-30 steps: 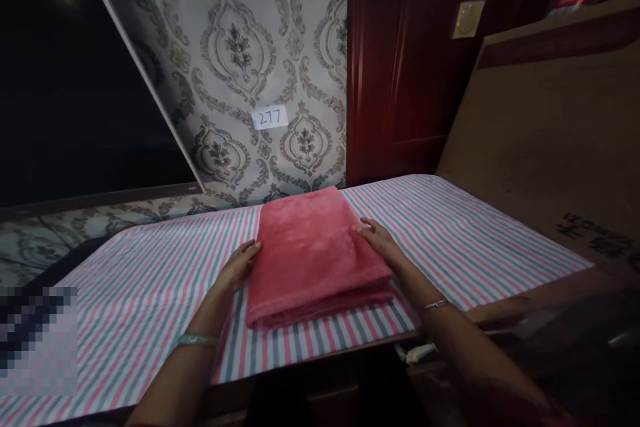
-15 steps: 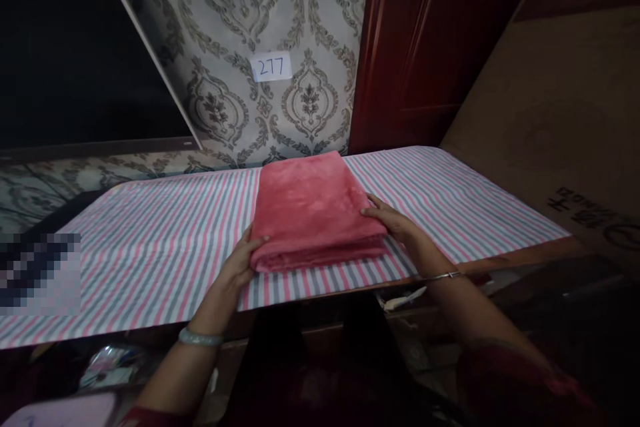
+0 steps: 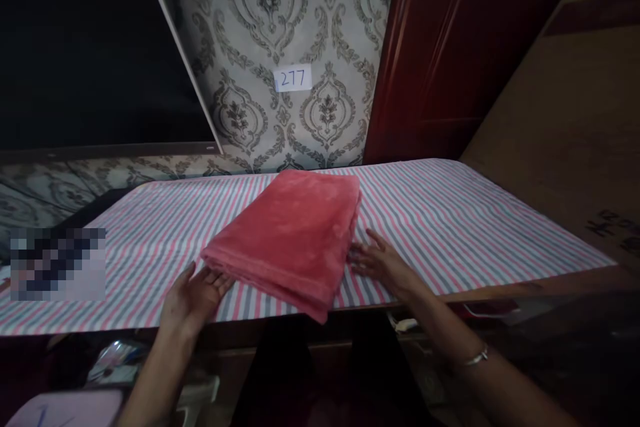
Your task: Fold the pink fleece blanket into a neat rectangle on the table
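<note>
Left hand [image 3: 193, 293] slides open fingers under the folded red blanket [image 3: 293, 237], fingertips hidden; right hand [image 3: 377, 261] lies spread beside it. Blanket's long axis slants across the striped tablecloth [image 3: 450, 213].

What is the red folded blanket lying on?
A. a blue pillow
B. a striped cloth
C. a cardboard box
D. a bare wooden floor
B: the red folded blanket rests on the pink, grey and white striped cloth, with the left hand and right hand at its sides.
</note>
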Motion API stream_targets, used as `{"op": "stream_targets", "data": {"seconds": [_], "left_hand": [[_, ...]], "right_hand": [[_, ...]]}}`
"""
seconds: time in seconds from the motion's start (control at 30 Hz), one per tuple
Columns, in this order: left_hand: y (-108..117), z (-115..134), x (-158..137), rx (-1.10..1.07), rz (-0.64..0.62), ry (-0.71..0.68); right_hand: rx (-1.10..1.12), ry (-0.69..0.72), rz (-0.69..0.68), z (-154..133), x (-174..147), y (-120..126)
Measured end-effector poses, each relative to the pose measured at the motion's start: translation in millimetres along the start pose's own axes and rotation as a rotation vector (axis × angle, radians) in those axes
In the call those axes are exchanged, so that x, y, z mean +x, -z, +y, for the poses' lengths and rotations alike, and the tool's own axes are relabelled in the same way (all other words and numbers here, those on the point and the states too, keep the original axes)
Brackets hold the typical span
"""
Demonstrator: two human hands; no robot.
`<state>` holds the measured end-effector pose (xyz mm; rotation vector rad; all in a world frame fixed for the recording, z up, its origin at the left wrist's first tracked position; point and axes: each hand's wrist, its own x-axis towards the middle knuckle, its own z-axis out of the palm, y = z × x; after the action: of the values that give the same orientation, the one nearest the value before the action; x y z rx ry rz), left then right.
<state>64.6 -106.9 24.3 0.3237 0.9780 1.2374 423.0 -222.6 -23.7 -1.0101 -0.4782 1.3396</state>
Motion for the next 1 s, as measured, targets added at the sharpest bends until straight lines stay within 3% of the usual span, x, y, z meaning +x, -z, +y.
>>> {"op": "stream_targets", "data": {"seconds": [0.13,0.3,0.47,0.63,0.83,0.93,1.0], "left_hand": [[4.0,-28.3,-15.8,0.072,-0.076,0.074],[-5.2,-75.9,-34.4,0.109,-0.197,0.204],[-15.4,-98.4,-43.2,0.121,-0.219,0.059],[-32.0,-102.0,-45.0,0.142,-0.188,-0.005],[-55.7,-101.0,-46.5,0.060,-0.133,-0.044],[-66.6,-81.4,-49.4,0.102,-0.098,-0.077],[-78.7,-55.2,-47.8,0.157,-0.157,-0.138]], "right_hand": [[-0.071,0.130,0.183,-40.8,56.1,24.8],[-0.280,0.110,0.329,-85.6,116.1,16.4],[-0.445,-0.007,0.280,-106.4,159.2,0.7],[-0.444,0.012,0.180,-104.8,179.5,-18.3],[-0.339,0.204,0.106,-95.0,166.5,-38.1],[-0.301,0.291,0.120,-107.8,155.1,-42.3],[-0.287,0.337,0.132,-124.7,147.3,-45.2]]}}
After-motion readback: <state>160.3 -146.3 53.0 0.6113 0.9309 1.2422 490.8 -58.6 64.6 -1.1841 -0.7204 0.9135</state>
